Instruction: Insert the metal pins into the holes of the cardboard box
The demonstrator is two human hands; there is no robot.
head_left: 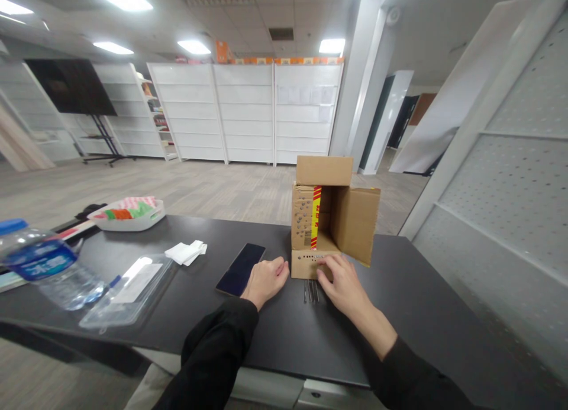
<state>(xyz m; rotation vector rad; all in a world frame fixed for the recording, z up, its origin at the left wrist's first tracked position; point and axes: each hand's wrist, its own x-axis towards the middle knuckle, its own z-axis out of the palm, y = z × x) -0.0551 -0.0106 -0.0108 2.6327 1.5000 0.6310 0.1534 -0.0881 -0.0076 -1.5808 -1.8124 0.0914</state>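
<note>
A cardboard box (303, 218) stands on the dark table with its opening toward me. Its lower flap (304, 271) hangs at the front and has a row of small dark holes and some small shiny bits. Over this flap is my right hand (348, 283), fingers bent, thumb and forefinger apart, fingertips at the cardboard. My left hand (267, 280) rests closed just left of the flap, beside a dark smartphone (239, 271); whatever its curled fingers hold is hidden. Several thin metal pins (311, 291) lie side by side on the table between my hands.
To the left are a water bottle (48, 265) with a blue cap, a clear plastic case (128, 291), white tissues (185, 252) and a white basket (128, 220) with colourful packets. The box's right flap (357, 223) sticks outward. A perforated panel (501, 191) rises at the right.
</note>
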